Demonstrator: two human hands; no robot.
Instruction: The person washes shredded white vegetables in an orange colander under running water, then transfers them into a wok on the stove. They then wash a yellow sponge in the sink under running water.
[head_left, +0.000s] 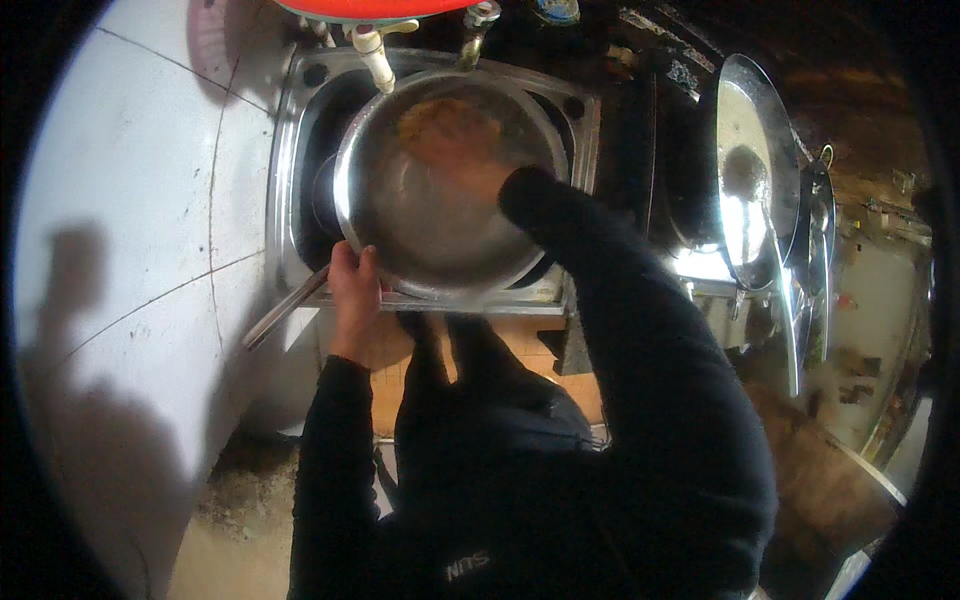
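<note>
A wide round metal pan (442, 240) rests over the stainless steel sink (285, 172), its long handle (289, 307) pointing towards the lower left. Where the handle meets the rim, my left hand (354, 289) grips the pan, thumb at the edge and fingers partly hidden beneath. My right hand (469, 165) reaches inside the pan, blurred by motion. Under its fingers is a blurred yellowish pad (442, 120), which looks like a scrubber, against the pan's inner surface. The exact hold of the fingers is hard to make out.
A pale tap (373, 60) overhangs the pan's far rim, beside a second metal tap (472, 45). Above them is a red basin (382, 6). White wall tiles (150, 150) stand at left. Hanging at right are a large pan (750, 172) and a long-handled utensil (823, 247).
</note>
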